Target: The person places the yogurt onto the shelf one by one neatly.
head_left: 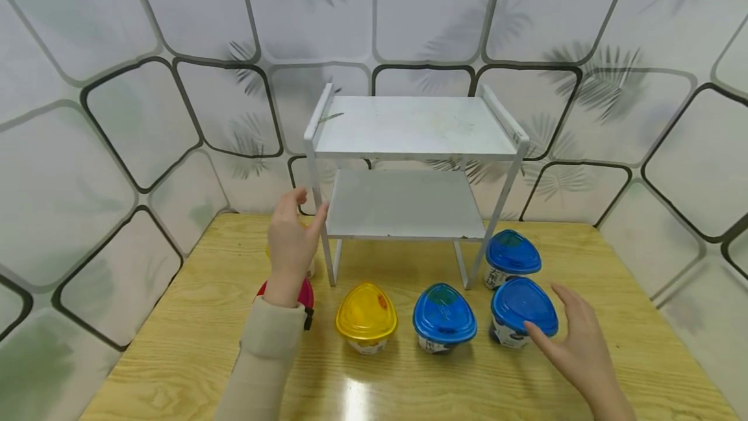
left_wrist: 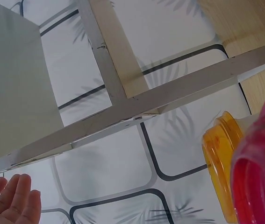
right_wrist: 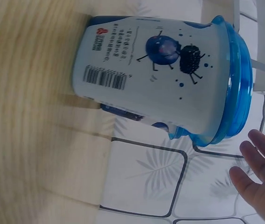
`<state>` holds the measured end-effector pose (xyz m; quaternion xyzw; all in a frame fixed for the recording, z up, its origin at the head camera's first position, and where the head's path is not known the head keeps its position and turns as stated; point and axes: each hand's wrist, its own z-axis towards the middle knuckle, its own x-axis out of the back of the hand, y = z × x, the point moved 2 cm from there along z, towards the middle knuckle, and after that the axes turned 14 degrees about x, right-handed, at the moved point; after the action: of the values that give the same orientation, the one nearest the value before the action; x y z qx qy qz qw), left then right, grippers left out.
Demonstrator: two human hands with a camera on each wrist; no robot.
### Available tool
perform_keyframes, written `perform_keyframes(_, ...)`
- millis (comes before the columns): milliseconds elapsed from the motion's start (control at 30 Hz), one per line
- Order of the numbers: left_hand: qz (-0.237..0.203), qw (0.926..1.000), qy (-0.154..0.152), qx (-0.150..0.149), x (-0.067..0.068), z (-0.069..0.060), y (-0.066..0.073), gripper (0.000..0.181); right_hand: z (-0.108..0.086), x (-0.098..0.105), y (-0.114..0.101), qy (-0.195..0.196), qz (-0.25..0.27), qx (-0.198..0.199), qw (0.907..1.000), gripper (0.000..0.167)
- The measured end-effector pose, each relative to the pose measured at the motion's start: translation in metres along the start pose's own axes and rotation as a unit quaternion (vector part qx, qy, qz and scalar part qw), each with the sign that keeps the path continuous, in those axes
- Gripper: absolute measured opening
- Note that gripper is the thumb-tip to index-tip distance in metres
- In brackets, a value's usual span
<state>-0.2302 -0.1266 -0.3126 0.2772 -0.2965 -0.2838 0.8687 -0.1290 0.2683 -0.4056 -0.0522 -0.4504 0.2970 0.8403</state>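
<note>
My left hand (head_left: 292,236) is raised beside the left front leg of a small white two-tier rack (head_left: 403,128), thumb and fingers spread and holding nothing. Behind its wrist, a red-lidded tub (head_left: 306,294) and a yellow-lidded tub (head_left: 311,267) are mostly hidden; the left wrist view shows their red lid (left_wrist: 258,172) and yellow lid (left_wrist: 221,154). My right hand (head_left: 578,349) is at the right of the front blue-lidded tub (head_left: 523,307), fingers parted. In the right wrist view this tub (right_wrist: 169,74), printed with berries and a barcode, stands apart from the fingers.
Another blue-lidded tub (head_left: 514,253) stands behind it, near the rack's right leg. In front of the rack are a yellow-lidded tub (head_left: 366,314) and a blue-lidded tub (head_left: 444,314). The wooden table (head_left: 175,343) meets patterned walls (head_left: 432,12) behind and at both sides.
</note>
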Motion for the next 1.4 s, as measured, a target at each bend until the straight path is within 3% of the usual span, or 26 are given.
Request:
perform_keyframes(533,-0.08,0.9931,-0.035,0.078,-0.009,0.007,-0.005,0.035,-0.015,-0.008,0.014,-0.056,0.053,-0.091,0.9928,0.101)
perform_keyframes(767,-0.082,0.9913,-0.045,0.092,-0.011,0.008,-0.005,0.033,-0.017,-0.016,0.024,-0.125,0.113,-0.153,0.9737,0.112)
perform_keyframes(1033,-0.098,0.989,-0.057,0.095,-0.012,0.008,-0.002,0.029,-0.02,-0.022,0.032,-0.156,0.168,-0.205,0.9514,0.114)
perform_keyframes(1267,-0.113,0.9881,-0.062,0.085,-0.016,0.009,-0.004,0.025,-0.025,-0.031,0.043,-0.202,0.18,-0.244,0.931,0.113)
perform_keyframes(1400,-0.118,0.9872,-0.064,0.086,-0.018,0.01,-0.005,0.023,-0.025,-0.035,0.047,-0.209,0.186,-0.25,0.9271,0.112)
